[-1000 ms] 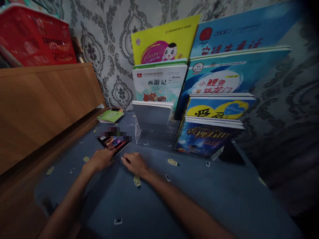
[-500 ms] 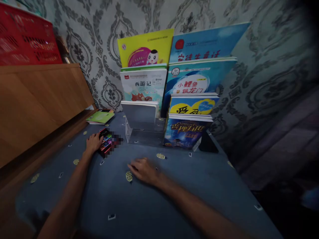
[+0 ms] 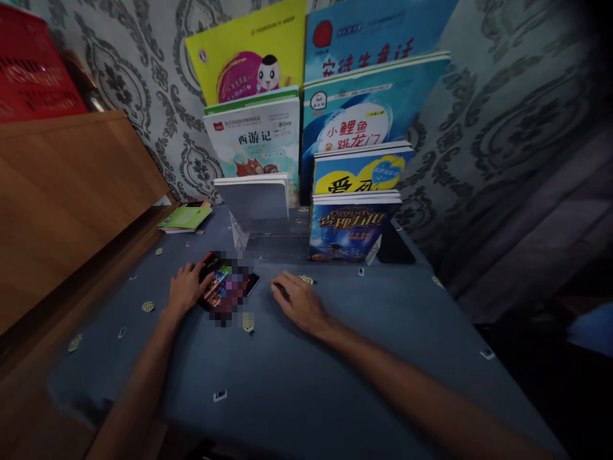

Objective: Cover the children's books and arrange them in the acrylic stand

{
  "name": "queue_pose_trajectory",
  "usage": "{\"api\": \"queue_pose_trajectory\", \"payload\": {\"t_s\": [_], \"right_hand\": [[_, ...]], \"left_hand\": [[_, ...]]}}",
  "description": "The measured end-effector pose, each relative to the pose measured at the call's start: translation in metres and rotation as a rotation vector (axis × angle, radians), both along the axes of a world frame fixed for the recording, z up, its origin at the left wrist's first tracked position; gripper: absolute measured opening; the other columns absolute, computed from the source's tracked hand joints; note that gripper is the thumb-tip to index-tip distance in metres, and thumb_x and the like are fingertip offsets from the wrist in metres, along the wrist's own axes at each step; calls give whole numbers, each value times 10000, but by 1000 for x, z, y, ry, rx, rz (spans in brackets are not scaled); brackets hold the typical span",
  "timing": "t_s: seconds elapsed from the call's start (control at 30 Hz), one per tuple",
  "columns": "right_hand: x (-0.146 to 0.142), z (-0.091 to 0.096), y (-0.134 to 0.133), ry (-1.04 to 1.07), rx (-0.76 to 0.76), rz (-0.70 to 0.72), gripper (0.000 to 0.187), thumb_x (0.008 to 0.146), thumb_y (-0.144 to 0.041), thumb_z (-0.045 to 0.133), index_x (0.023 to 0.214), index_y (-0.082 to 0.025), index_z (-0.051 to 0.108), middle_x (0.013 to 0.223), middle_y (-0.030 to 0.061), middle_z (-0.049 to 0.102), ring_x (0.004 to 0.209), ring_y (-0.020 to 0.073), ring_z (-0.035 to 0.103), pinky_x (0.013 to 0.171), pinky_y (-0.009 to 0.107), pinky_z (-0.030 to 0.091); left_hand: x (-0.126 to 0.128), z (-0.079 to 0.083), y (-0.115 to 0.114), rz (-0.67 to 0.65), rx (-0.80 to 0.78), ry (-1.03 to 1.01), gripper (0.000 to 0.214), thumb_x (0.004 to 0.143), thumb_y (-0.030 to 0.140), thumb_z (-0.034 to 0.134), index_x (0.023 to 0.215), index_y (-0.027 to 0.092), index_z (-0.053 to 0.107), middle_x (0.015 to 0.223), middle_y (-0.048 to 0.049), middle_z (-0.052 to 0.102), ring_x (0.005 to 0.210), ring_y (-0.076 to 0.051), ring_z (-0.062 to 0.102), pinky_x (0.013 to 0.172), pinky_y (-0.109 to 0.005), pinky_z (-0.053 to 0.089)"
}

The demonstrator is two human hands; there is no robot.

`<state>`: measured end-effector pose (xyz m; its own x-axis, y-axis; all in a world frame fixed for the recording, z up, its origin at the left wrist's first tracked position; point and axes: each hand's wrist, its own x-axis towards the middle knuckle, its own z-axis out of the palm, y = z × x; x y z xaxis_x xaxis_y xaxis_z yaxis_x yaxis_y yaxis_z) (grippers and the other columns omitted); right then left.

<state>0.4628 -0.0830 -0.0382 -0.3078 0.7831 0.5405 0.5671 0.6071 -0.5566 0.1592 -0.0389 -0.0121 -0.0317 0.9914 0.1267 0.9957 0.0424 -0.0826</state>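
Observation:
My left hand [image 3: 186,291] has its thumb over the near-left part of a small dark book [image 3: 221,278] with red edges and colourful pictures on its cover. The other fingers lie at its left edge. Part of the cover is blurred into blocks. To the right of the book, my right hand [image 3: 301,305] rests low over the tablecloth with its fingers curled in and nothing visible in them. Just behind that hand stands a clear book rack [image 3: 275,241], holding a grey-backed book [image 3: 256,201] on its left and a dark blue book [image 3: 342,233] on its right.
Taller books stand further back in the rack, among them a yellow one [image 3: 282,32] and a teal one [image 3: 407,96]. A green-covered stack [image 3: 184,217] lies at the back left, beside a wooden cabinet [image 3: 71,172]. Patterned blue cloth [image 3: 311,377] covers the table.
The small dark book has shifted right across the cloth with my left hand, and more of its cover shows. My right hand has moved right and back, nearer the rack. The view has tilted down.

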Motion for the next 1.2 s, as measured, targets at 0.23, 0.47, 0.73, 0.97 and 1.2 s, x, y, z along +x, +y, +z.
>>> {"api": "queue_pose_trajectory", "payload": {"t_s": [0.23,0.47,0.73,0.97,1.2], "right_hand": [[12,2,-22,-56,173,87,181,1022,-202,490,1032,-162,666,999,106,699,942,232,626,888,402,504],[17,3,-53,-217,214,114,196,1008,-155,496,1060,-156,684,1089,126,720,1055,250,645,966,434,518],[23,-6,-63,-328,51,57,281,965,-201,590,1223,-122,672,1322,186,672,1285,302,587,1098,512,488],[24,5,-32,-384,-85,25,303,1007,-161,472,1219,-125,686,1255,163,713,1222,268,641,1102,478,475],[36,-5,-8,-463,-138,-59,475,1040,-327,452,1450,-107,546,1538,190,522,1492,293,403,1239,545,282]], "left_hand": [[44,4,-38,-130,14,-75,405,985,502,501,1214,230,694,1106,-101,670,1047,-273,658,802,-319,511],[94,-1,-59,-322,-22,-102,259,989,405,543,1095,238,710,978,-63,663,915,-220,667,732,-284,488],[123,-4,-64,-541,63,-74,259,1001,251,485,1163,197,680,1184,-115,672,1096,-272,629,885,-393,541],[136,-19,-44,-636,76,-139,384,985,169,439,1332,165,604,1433,-158,606,1306,-297,592,1087,-498,491],[149,-29,-33,-684,91,-180,420,982,131,395,1352,131,593,1469,-177,586,1382,-281,550,1174,-512,432]]}}
